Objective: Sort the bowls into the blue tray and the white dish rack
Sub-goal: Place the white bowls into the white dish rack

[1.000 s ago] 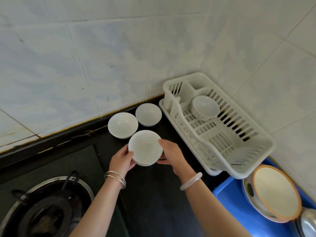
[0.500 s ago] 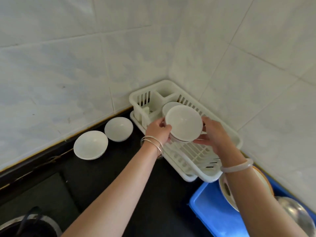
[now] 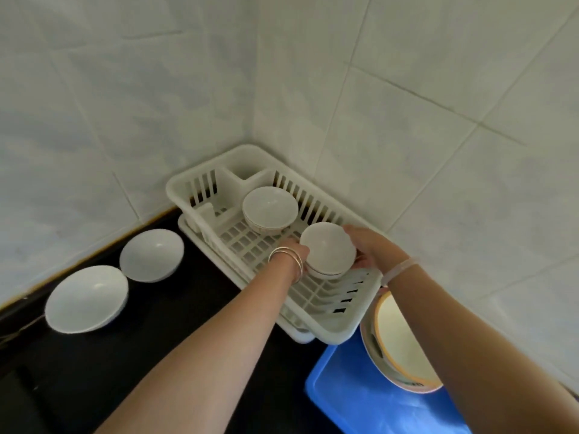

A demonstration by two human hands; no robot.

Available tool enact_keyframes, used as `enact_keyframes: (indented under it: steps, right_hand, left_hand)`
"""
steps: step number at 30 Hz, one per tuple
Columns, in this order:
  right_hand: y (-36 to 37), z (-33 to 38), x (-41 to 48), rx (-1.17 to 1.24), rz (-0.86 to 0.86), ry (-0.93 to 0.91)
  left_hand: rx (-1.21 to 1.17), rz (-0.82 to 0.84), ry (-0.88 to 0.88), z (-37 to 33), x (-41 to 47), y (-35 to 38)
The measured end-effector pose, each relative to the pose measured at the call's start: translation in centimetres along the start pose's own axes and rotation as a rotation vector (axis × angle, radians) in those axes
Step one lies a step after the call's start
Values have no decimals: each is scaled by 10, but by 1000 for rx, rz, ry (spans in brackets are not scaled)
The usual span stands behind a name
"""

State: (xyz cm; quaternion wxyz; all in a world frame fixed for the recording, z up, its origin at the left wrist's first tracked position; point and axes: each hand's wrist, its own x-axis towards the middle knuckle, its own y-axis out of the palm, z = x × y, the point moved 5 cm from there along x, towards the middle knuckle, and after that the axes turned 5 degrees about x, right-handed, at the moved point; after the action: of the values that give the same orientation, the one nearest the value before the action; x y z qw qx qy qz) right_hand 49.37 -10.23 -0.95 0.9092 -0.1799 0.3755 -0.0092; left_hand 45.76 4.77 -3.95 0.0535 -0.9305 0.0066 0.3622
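I hold a small stack of white bowls (image 3: 327, 249) low inside the white dish rack (image 3: 200, 183), near its front half. My left hand (image 3: 291, 249) grips the stack's left side and my right hand (image 3: 369, 245) its right side. Another white bowl (image 3: 269, 208) sits in the rack behind the stack. Two white bowls stand on the black counter to the left, one nearer the rack (image 3: 152, 255) and one further left (image 3: 87, 298). The blue tray (image 3: 354, 399) lies at the lower right with an orange-rimmed bowl (image 3: 404, 343) leaning in it.
The rack fills the corner where two tiled walls (image 3: 438, 104) meet. The black counter (image 3: 94, 371) stretches left and toward me. The rack's front corner overhangs the blue tray's edge.
The stack of bowls went from the counter to the right into the rack and has come down lower inside it. Both hands kept hold of it. My view swung right.
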Motion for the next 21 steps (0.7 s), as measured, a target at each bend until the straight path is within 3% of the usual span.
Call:
enact_keyframes:
  steps: [7,21]
  right_hand:
    - [-1,-5,13,-41,-23,1]
    - [-5,2,-7,-525,-174,-244]
  left_hand:
    - [21,-16,5,4,13,6]
    - [63,-14,60,5,14,3]
